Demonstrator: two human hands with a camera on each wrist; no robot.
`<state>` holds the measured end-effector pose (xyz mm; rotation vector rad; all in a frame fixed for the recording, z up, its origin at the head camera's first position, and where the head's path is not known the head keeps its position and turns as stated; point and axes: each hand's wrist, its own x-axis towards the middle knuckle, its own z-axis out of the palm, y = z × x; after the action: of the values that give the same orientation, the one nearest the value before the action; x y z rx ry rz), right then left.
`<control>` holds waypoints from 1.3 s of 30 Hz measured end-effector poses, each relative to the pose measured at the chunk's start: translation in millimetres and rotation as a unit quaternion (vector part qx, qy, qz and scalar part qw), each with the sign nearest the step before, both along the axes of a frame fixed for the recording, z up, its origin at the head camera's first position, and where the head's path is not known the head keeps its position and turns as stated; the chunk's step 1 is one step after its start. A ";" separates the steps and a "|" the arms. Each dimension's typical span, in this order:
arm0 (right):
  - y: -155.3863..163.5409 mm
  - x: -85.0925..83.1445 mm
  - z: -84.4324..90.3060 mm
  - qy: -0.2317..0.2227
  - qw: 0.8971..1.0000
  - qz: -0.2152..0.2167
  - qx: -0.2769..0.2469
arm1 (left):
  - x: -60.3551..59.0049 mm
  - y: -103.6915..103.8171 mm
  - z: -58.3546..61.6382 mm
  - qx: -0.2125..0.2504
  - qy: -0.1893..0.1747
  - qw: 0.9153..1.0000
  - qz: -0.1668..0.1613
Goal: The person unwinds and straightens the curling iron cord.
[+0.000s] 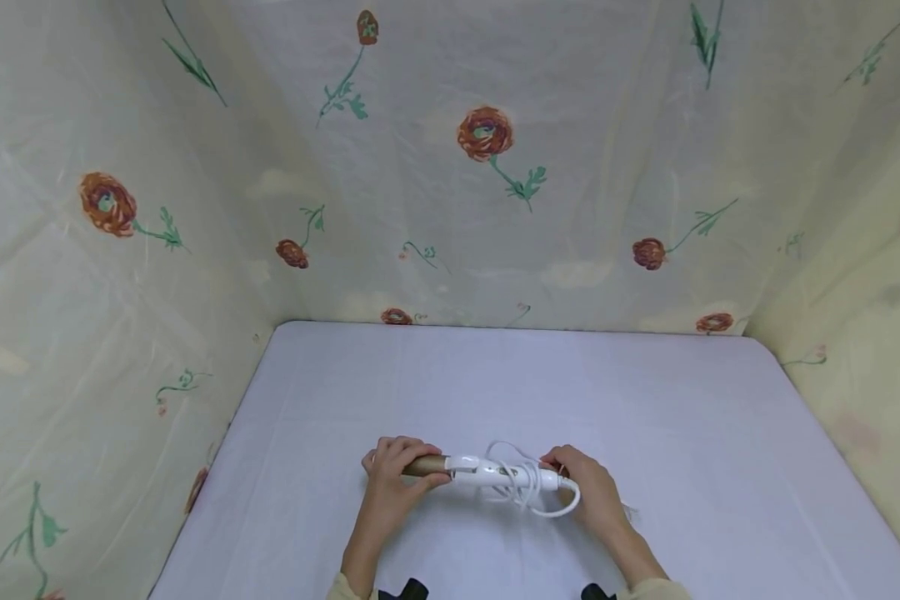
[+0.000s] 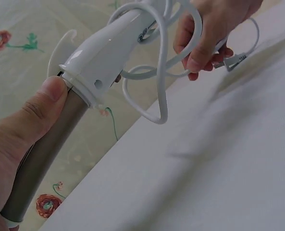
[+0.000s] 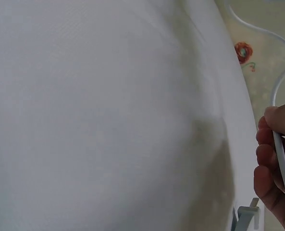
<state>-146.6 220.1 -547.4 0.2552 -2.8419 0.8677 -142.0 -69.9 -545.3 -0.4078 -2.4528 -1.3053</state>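
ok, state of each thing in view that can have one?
Curling iron: held up off the table, unplugged
Lever: standing out from the iron's handle
Cord: looped loosely about the handle
Plug: loose, prongs bare
Left hand: gripping the barrel
Right hand: holding the cord
Table: covered in white

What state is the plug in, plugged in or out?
Out: the plug sits in no socket; a bare prong shows, near the right hand.
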 end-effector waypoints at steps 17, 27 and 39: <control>-15.2 36.0 -28.8 -0.044 0.999 -0.020 -0.022 | -4.7 -0.2 4.3 0.009 -0.034 0.997 0.071; -21.4 60.0 -27.4 -0.025 0.998 0.049 -0.042 | -8.4 0.0 6.4 0.012 -0.058 0.993 0.104; -22.0 81.2 -18.1 -0.043 0.984 0.169 -0.030 | -12.2 -1.6 8.0 0.003 -0.057 0.991 0.118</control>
<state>-65.4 198.1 -565.5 0.7267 -2.8932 1.0452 -154.2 -71.5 -537.3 -0.0391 -2.4980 -1.2667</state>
